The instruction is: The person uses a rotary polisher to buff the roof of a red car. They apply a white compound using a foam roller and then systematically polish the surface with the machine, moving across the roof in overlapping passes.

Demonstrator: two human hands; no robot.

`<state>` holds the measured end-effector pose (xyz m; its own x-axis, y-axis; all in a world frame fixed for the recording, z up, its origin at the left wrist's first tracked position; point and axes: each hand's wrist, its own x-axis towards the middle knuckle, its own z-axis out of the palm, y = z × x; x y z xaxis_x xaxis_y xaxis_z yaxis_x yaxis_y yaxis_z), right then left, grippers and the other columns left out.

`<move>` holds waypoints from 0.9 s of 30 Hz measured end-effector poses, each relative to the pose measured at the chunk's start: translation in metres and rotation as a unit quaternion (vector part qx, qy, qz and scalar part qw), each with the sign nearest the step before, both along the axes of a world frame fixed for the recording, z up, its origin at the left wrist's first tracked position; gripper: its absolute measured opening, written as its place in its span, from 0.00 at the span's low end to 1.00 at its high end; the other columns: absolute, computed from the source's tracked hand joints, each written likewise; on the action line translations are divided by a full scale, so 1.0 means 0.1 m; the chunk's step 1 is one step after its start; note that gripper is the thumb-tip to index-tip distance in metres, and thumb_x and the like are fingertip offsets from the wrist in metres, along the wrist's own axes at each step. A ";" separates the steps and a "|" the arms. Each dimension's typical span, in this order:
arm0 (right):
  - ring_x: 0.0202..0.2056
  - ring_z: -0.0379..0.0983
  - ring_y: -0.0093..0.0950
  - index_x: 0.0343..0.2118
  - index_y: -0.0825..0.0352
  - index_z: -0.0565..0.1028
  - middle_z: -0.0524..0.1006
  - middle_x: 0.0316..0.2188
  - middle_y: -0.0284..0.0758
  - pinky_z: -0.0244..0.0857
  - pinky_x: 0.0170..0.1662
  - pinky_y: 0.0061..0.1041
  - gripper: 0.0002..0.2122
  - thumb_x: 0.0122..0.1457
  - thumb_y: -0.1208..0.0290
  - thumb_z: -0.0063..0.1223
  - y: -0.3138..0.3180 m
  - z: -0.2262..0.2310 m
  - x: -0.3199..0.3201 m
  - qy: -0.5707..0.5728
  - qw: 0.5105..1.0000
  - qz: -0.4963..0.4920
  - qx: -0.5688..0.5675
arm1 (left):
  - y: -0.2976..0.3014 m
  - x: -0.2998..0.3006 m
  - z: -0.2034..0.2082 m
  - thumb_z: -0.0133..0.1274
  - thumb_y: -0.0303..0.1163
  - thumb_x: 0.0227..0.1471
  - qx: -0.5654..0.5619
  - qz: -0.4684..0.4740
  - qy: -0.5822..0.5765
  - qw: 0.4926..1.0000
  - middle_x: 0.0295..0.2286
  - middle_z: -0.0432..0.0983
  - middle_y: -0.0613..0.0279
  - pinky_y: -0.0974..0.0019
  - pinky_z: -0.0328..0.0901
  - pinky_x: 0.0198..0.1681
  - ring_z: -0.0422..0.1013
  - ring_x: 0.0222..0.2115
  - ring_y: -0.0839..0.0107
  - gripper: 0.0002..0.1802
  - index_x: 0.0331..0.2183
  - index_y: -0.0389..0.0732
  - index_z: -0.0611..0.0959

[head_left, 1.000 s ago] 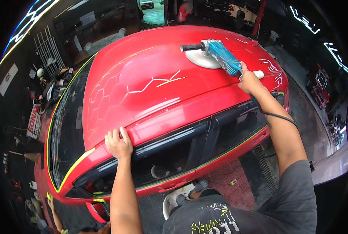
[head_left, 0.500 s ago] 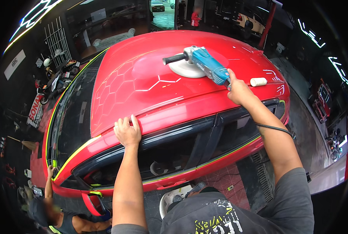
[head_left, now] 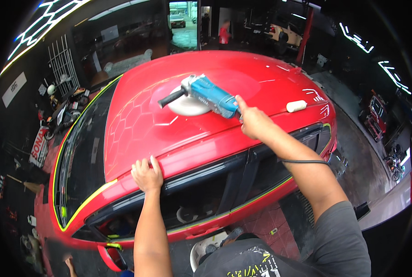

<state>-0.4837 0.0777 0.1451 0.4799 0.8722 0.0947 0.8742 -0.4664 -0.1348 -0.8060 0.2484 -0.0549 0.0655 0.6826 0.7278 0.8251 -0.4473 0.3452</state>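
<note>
My right hand (head_left: 254,121) is closed around the rear grip of a blue rotary polisher (head_left: 213,97). Its black side handle (head_left: 172,97) sticks out to the left with no hand on it. The white round pad (head_left: 187,107) lies against the glossy red car roof (head_left: 136,92). My left hand (head_left: 147,174) rests on the roof's near edge above the side window, fingers stretched out and holding nothing. A cream-white bottle (head_left: 296,106) lies on its side on the roof, to the right of my right hand.
Yellow-green tape (head_left: 58,184) lines the windshield and side windows. The power cord (head_left: 303,161) passes over my right forearm. The side mirror (head_left: 113,258) juts out at the lower left, near another person's hand (head_left: 69,261). Someone in red (head_left: 224,34) stands at the back.
The polisher and my right hand have moved left and nearer across the roof. My left hand stays on the roof edge. The view has shifted slightly, and the co-worker at lower left is mostly out of view.
</note>
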 end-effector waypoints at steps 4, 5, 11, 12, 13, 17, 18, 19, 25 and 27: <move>0.46 0.83 0.51 0.77 0.67 0.48 0.83 0.44 0.55 0.76 0.51 0.48 0.40 0.63 0.79 0.52 -0.03 0.10 -0.09 -0.004 1.000 0.020 -0.006 | 0.02 0.00 0.00 0.57 0.44 0.63 -0.012 -0.004 -0.003 1.000 0.30 0.75 0.52 0.45 0.65 0.43 0.71 0.37 0.47 0.21 0.24 0.39 0.80; 0.46 0.83 0.51 0.77 0.67 0.48 0.82 0.44 0.55 0.76 0.51 0.48 0.39 0.64 0.79 0.52 -0.04 0.10 -0.10 0.000 1.000 0.026 -0.004 | 0.02 0.01 0.00 0.58 0.44 0.62 -0.011 -0.004 -0.004 1.000 0.30 0.75 0.52 0.46 0.65 0.43 0.71 0.36 0.48 0.20 0.24 0.39 0.80; 0.45 0.83 0.50 0.77 0.67 0.46 0.82 0.43 0.55 0.77 0.49 0.47 0.42 0.61 0.81 0.52 -0.01 0.14 -0.15 0.000 0.999 0.034 -0.023 | -0.03 0.08 0.03 0.60 0.43 0.60 -0.005 0.001 -0.001 1.000 0.29 0.75 0.54 0.48 0.65 0.42 0.71 0.36 0.50 0.19 0.24 0.41 0.82; 0.45 0.83 0.50 0.77 0.66 0.45 0.83 0.42 0.55 0.77 0.49 0.46 0.44 0.59 0.82 0.53 0.00 0.13 -0.15 -0.003 0.999 0.033 -0.024 | -0.03 0.09 0.03 0.60 0.43 0.60 -0.002 -0.001 -0.003 1.000 0.29 0.75 0.54 0.48 0.65 0.42 0.71 0.36 0.50 0.19 0.24 0.41 0.82; 0.45 0.83 0.50 0.78 0.66 0.43 0.83 0.41 0.54 0.77 0.50 0.46 0.46 0.57 0.83 0.54 0.01 0.13 -0.14 -0.006 0.999 0.032 -0.024 | -0.03 0.11 0.04 0.60 0.43 0.60 0.001 -0.003 -0.004 1.000 0.29 0.75 0.54 0.48 0.65 0.42 0.71 0.36 0.50 0.19 0.24 0.41 0.82; 0.47 0.82 0.50 0.77 0.67 0.47 0.81 0.46 0.55 0.76 0.49 0.47 0.39 0.64 0.80 0.51 0.03 0.18 -0.20 0.006 0.998 0.050 -0.032 | -0.09 0.08 0.07 0.60 0.44 0.60 0.006 0.001 -0.003 1.000 0.29 0.75 0.54 0.48 0.65 0.42 0.71 0.36 0.50 0.18 0.24 0.41 0.82; 0.47 0.82 0.50 0.77 0.67 0.47 0.81 0.46 0.55 0.76 0.49 0.47 0.39 0.64 0.80 0.51 0.04 0.16 -0.17 0.005 0.998 0.053 -0.029 | -0.10 0.09 0.08 0.60 0.44 0.61 0.001 -0.002 -0.004 1.000 0.29 0.75 0.53 0.47 0.65 0.42 0.71 0.36 0.49 0.19 0.24 0.41 0.81; 0.47 0.82 0.50 0.77 0.67 0.48 0.81 0.46 0.55 0.76 0.49 0.47 0.39 0.64 0.80 0.51 0.05 0.15 -0.14 0.004 0.998 0.057 -0.026 | -0.11 0.13 0.09 0.59 0.44 0.61 -0.003 -0.005 -0.006 1.000 0.30 0.76 0.52 0.46 0.65 0.43 0.71 0.37 0.48 0.19 0.24 0.40 0.81; 0.45 0.83 0.52 0.77 0.67 0.48 0.83 0.42 0.57 0.76 0.48 0.49 0.40 0.64 0.79 0.52 0.08 0.15 -0.16 -0.015 0.998 0.057 -0.015 | -0.09 0.12 0.09 0.60 0.43 0.60 0.015 -0.010 -0.013 1.000 0.29 0.76 0.53 0.47 0.65 0.42 0.72 0.36 0.49 0.18 0.24 0.42 0.81; 0.45 0.83 0.52 0.77 0.67 0.47 0.83 0.41 0.57 0.77 0.49 0.48 0.42 0.61 0.82 0.53 0.08 0.11 -0.09 -0.014 0.999 0.053 -0.002 | -0.09 0.14 0.09 0.61 0.43 0.59 0.015 -0.005 -0.009 1.000 0.29 0.76 0.55 0.49 0.65 0.42 0.72 0.36 0.51 0.17 0.24 0.42 0.83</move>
<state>-0.4925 0.0861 0.1558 0.3828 0.9179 0.1041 0.9219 -0.3722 -0.1078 -0.7921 0.2391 -0.0463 0.0589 0.6600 0.7490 0.8148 -0.4652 0.3459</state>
